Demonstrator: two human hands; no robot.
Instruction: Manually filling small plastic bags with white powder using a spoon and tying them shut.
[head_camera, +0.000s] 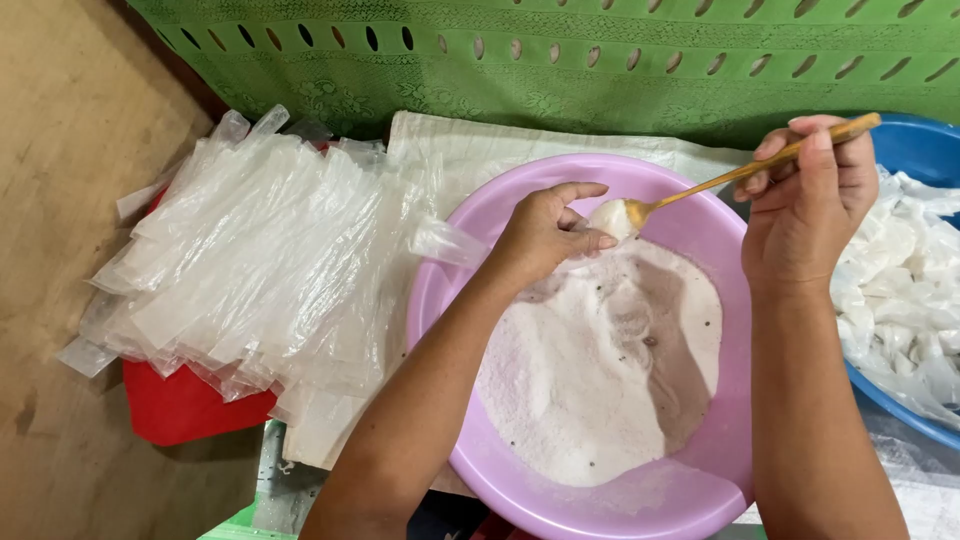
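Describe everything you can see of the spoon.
The spoon is slim and gold-coloured, apparently metal, with a long straight handle. The right hand pinches the handle near its far end, so it slants down to the left over the lilac basin. Its small bowl carries a heap of white powder like that lying in the basin. The bowl meets the fingertips of the left hand, which seems to hold a small clear bag at the spoon's tip.

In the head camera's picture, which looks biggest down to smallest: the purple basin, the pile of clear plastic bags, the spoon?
1. Purple basin
2. Pile of clear plastic bags, nearly as big; close call
3. Spoon, held in the right hand
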